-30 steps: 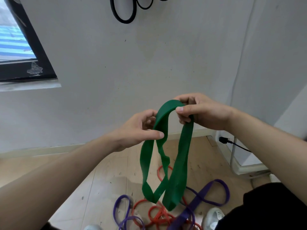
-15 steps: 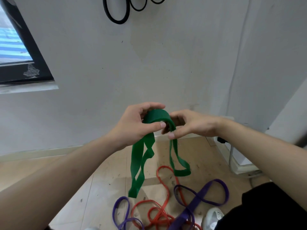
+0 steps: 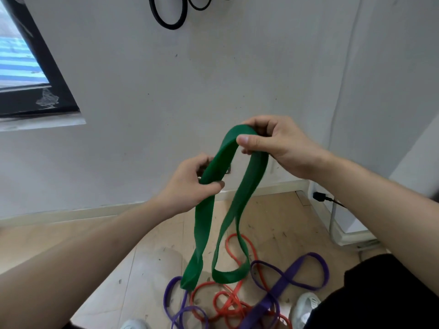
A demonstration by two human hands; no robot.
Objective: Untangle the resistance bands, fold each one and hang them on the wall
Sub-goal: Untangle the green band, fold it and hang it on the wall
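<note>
- Pale wall point(image 3: 237, 86) fills the background, with a dark-framed window point(image 3: 35, 74) at the far left and black bands point(image 3: 169, 17) already hanging near the top edge; whatever holds them is out of view.
- Left hand point(image 3: 190, 184) is closed in a pinch, thumb against fingers, on the lower part of the green band point(image 3: 204, 224), with one doubled length hanging down from it.
- Right hand point(image 3: 278, 143), higher and nearer the wall, is closed around the top bend of the same band, with a second loop hanging below it.
- Wooden floor point(image 3: 142, 245) below carries the red band point(image 3: 225, 302) and purple band point(image 3: 289, 279), which lie crossed over each other.
- Judging by this, the green one is free of the pile and the fold is under way.
- Next the two hanging loops probably need bringing together evenly, without a twist, before lifting the band up beside the black ones.
</note>
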